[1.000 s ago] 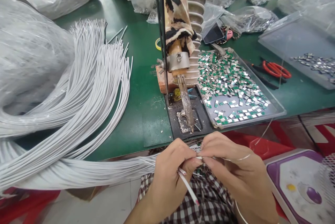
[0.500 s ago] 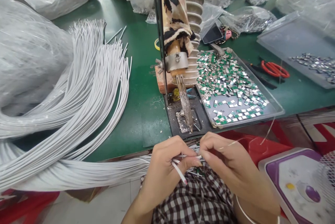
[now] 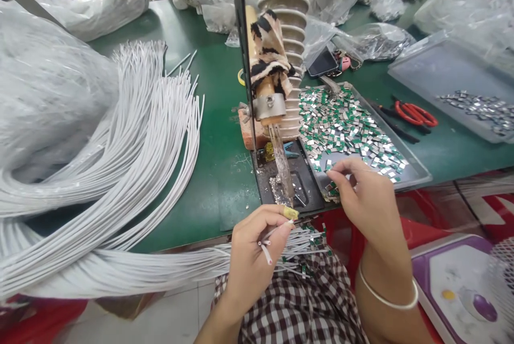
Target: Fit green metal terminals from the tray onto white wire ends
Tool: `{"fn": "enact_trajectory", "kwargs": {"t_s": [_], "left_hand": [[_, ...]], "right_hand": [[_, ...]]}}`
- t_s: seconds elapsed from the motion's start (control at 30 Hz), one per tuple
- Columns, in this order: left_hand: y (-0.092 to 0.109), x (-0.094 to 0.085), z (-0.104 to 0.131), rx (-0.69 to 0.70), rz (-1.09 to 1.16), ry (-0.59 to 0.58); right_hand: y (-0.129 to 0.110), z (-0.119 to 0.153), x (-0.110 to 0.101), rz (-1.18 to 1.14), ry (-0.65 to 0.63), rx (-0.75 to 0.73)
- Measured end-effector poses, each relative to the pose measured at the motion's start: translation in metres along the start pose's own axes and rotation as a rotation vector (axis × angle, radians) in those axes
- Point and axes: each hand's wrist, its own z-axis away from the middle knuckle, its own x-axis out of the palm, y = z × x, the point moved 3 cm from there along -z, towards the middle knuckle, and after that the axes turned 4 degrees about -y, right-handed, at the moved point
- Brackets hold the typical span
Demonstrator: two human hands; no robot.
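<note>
My left hand (image 3: 257, 258) is closed around a few short white cable ends (image 3: 265, 250), one tip poking out between thumb and index finger. Yellow tape wraps that index fingertip. Over the near edge of a clear tray (image 3: 413, 175), my right hand (image 3: 365, 199) has thumb and index finger pinched close to small green circuit boards (image 3: 337, 129); what they hold, if anything, is hidden. Between the hands, the tip of a clamped soldering iron (image 3: 283, 167) points down at a black solder-flecked stand (image 3: 315, 194). A bundle of white cables (image 3: 180, 266) with green boards on their ends lies across my lap.
Loose white cables (image 3: 160, 135) cover the table's left side beside a large plastic bag (image 3: 52, 81). A ribbed duct (image 3: 287, 12) rises behind the iron. Red-handled pliers (image 3: 415, 113) and another tray (image 3: 450, 65) lie right. A purple-and-white appliance (image 3: 453, 285) stands low right.
My right hand has left the cable ends beside my left hand and moved up and right to the tray of boards. My left hand still holds the cables, with its index finger now extended.
</note>
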Motion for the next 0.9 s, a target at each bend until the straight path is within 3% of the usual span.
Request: {"fn": "enact_trajectory", "kwargs": {"t_s": [0.13,0.27,0.47,0.57,0.77,0.9], "left_hand": [[0.003,0.002,-0.004,-0.001,0.034,0.052],[0.007,0.004,-0.006,0.024,0.053,0.09],[0.01,0.003,-0.006,0.028,0.029,0.096],[0.012,0.002,-0.008,0.037,0.006,0.097],[0.019,-0.001,-0.014,0.049,-0.059,0.116],[0.025,-0.004,-0.017,0.052,-0.08,0.121]], "right_hand": [[-0.034,0.029,0.0,-0.461,-0.044,-0.082],[-0.048,0.044,0.007,-0.629,-0.009,-0.088],[-0.051,0.043,0.01,-0.629,0.013,-0.067],[-0.055,0.044,0.008,-0.575,0.034,-0.129],[-0.055,0.052,0.001,-0.386,0.219,-0.153],[-0.06,0.052,-0.002,-0.43,0.223,-0.282]]}}
